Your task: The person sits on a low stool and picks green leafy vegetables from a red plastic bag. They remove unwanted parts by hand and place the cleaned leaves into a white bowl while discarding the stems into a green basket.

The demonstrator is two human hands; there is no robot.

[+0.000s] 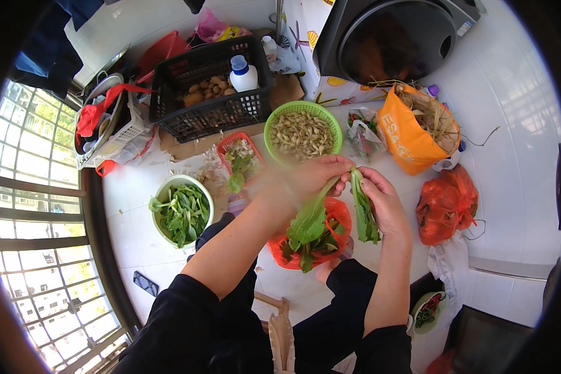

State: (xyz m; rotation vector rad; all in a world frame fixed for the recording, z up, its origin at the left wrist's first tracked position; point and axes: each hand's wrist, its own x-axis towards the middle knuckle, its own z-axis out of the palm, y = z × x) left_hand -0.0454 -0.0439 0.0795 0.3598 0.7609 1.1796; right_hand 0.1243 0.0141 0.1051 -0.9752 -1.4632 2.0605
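Note:
My left hand (325, 172) pinches the stem of a broad green leaf (308, 222), which hangs over an open red plastic bag (341, 217). More leafy greens (320, 243) sit inside this bag, between my legs. Close beside it, my right hand (379, 196) grips a slimmer bunch of leafy stalks (363, 210) that droops downward. The fingertips of both hands meet at the stem ends, and exactly how they touch there is partly hidden. To the left, a pale green basin (159, 229) holds leafy greens (183, 212).
Ahead stand a green colander (339, 133) of small bulbs, a red basket (221, 148) with scraps and a black crate (182, 122) with potatoes. An orange bag (397, 138) and a tied red bag (446, 205) lie right. A phone (146, 283) rests on the floor, left.

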